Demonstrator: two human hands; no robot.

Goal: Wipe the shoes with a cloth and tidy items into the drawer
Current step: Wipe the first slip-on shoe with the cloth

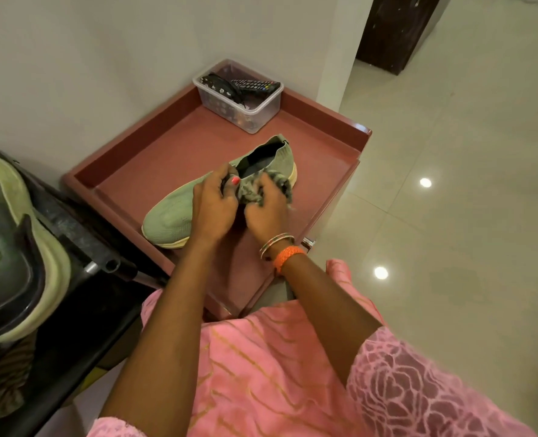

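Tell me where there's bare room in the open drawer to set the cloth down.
Bare drawer floor lies between the left wall, the clear box at the back corner and the green shoe. A narrower strip runs right of the shoe's heel. The middle is crowded: both hands hold the cloth against the shoe.

Green shoe [179,216] in open drawer [154,159]
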